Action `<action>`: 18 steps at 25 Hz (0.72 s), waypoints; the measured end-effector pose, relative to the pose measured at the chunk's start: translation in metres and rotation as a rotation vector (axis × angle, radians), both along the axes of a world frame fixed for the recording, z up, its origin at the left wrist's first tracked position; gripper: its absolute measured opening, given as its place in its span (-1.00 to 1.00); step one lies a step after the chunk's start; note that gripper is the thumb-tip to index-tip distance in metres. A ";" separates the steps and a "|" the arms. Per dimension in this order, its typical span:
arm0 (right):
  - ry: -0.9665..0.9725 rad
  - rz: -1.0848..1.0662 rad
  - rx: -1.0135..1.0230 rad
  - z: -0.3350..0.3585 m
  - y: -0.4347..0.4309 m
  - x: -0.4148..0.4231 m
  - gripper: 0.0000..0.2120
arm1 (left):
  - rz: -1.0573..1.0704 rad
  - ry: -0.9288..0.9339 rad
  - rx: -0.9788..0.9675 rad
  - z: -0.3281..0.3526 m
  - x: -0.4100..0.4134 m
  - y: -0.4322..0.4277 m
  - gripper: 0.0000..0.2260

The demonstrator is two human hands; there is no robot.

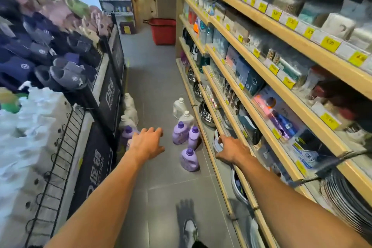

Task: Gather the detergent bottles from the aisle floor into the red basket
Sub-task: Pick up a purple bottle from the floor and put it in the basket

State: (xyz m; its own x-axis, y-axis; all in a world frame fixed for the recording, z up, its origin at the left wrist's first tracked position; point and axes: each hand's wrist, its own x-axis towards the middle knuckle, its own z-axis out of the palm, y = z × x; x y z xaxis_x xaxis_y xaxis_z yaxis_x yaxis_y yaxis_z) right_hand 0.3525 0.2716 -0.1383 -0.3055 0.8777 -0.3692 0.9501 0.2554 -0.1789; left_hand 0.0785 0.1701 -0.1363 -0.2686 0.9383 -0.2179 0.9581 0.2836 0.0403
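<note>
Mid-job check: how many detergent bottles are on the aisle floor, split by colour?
Purple bottles: 4
White bottles: 4, the two on the left blurred
Total: 8 in view; the left hand may hide more

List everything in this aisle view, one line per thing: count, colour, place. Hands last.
Purple detergent bottles: four seen, purple, floor; three by the right shelving, one by the left rack, partly behind the left hand.
White detergent bottles: about four, white or clear, floor; two behind the right purple ones, two against the left rack.
Red basket: one, red, floor at the aisle's far end.
Slippers: many, navy, grey, pink, left rack.
Shelving: one run, pale wood, yellow price tags, right side.
Metal bowls: several, silver, low right shelf.
Shoe: one, grey, bottom of view.
Left hand: open, empty, above the floor.
Right hand: open, empty, at a low shelf edge.
</note>
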 end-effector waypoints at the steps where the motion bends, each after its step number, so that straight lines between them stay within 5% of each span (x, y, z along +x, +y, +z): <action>1: -0.008 -0.017 -0.022 -0.013 0.016 -0.006 -0.44 | -0.003 -0.004 -0.018 -0.011 -0.008 0.017 -0.53; 12: 0.086 -0.044 -0.238 -0.121 0.215 -0.098 -0.48 | 0.037 -0.041 -0.222 -0.093 -0.099 0.200 -0.51; 18: 0.129 -0.168 -0.335 -0.212 0.251 -0.119 -0.45 | 0.047 -0.328 -0.359 -0.185 -0.108 0.271 -0.52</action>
State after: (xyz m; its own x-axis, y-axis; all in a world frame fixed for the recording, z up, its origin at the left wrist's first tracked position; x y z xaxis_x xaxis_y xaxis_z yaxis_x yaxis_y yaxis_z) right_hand 0.2335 0.5228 -0.3499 -0.2303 0.7567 -0.6118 0.9381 0.0053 -0.3464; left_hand -0.0293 0.4407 -0.3209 -0.1714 0.7770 -0.6057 0.8971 0.3772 0.2300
